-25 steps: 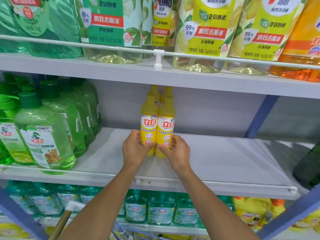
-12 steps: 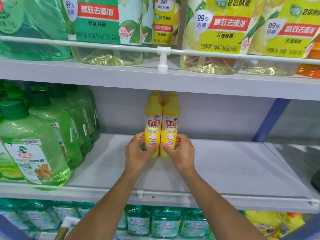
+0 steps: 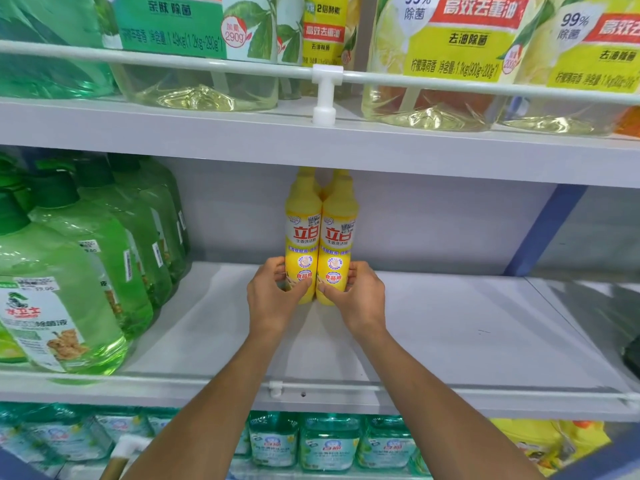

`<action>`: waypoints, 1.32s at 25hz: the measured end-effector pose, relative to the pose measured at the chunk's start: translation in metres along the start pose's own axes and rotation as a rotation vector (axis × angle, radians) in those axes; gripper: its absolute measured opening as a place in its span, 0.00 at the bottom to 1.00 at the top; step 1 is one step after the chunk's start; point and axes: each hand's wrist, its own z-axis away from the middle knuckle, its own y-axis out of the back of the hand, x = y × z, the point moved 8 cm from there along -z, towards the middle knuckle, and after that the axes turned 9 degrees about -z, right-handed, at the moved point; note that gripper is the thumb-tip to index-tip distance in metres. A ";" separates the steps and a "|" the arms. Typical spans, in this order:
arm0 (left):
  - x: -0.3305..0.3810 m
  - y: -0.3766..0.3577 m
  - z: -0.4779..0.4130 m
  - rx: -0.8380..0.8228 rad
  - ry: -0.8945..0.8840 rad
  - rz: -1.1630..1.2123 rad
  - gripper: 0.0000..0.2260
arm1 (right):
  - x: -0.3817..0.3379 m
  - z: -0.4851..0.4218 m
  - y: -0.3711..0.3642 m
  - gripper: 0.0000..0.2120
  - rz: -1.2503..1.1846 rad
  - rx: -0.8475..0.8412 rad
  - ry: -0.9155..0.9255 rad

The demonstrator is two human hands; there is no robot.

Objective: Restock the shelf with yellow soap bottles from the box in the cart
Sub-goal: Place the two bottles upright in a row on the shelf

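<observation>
- A grey metal shelf board [image 3: 450, 323] in a shop's detergent aisle lies under both hands, with a white front rail [image 3: 346, 388] nearer the person than the wrists.
- The left hand [image 3: 273, 296] is curled round the lower part of the left yellow soap bottle [image 3: 302, 233], thumb across its front. The right hand [image 3: 358, 296] grips the right yellow soap bottle [image 3: 337, 233] the same way.
- Both bottles stand upright and touch side by side between the hands, deep in the bay. Their bases are at board level, though whether their weight is down cannot be told.
- To do this well, I would seat both bases flat, keep the labels facing outward, and open the fingers sideways so neither tall, narrow bottle tips.
- The bare board to the right of the right hand suggests much restocking remains. The box and cart are out of view.
- Each yellow label reads 立白 in red, with 食品用 in a red oval lower down.
- Left of the left hand stand green bottles [image 3: 69, 289] marked 除菌液.
- Above the hands, big clear jugs [image 3: 450, 64] read 高效去重油, 99% 除菌 and 去油除菌.
</observation>
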 end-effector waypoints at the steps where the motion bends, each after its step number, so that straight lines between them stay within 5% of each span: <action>1: 0.000 0.000 0.000 0.009 0.004 0.006 0.23 | 0.000 -0.001 -0.001 0.28 0.006 0.008 0.000; 15: 0.003 -0.003 -0.003 0.006 0.052 -0.083 0.20 | -0.015 0.002 -0.002 0.26 0.076 0.001 0.002; 19: 0.012 -0.001 -0.005 -0.125 0.091 -0.188 0.21 | -0.029 0.007 0.000 0.23 0.115 -0.087 0.021; 23: 0.021 0.008 0.014 -0.371 0.053 -0.532 0.23 | -0.035 0.024 0.015 0.23 0.324 -0.235 0.092; 27: 0.042 0.024 0.057 -0.499 -0.185 -0.965 0.30 | -0.045 0.056 0.023 0.28 0.641 -0.445 0.228; 33: 0.062 0.064 0.136 -0.630 -0.394 -1.235 0.38 | -0.089 0.146 0.056 0.40 0.918 -0.594 0.421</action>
